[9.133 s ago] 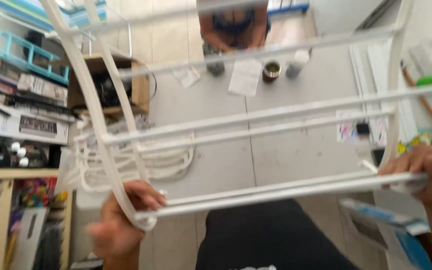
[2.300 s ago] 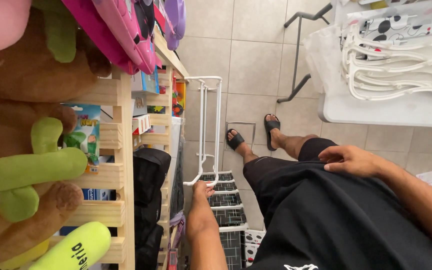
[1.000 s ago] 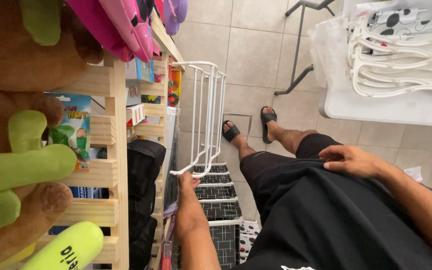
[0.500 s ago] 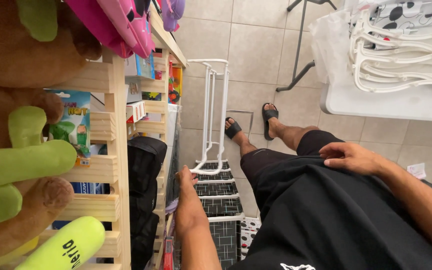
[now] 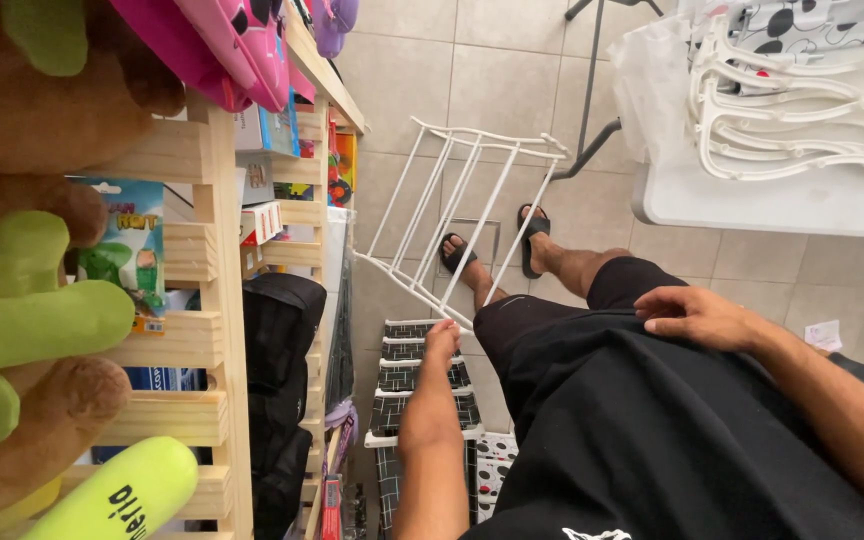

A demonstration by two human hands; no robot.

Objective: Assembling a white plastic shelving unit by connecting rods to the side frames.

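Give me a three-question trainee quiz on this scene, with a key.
1. True or false: the left hand holds the white wire rack at its near edge.
2. Where does the right hand rest? A) on the white table B) on the thigh of the black shorts C) on the wooden shelf
3. What is on the person's feet?

Key: 1 true. 2 B. 3 Black sandals.

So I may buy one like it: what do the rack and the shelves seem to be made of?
Rack: thin white rods, likely coated metal wire, smooth finish; the left hand grips its edge. Shelves: pale slatted wood, apparently unfinished, with visible grain.
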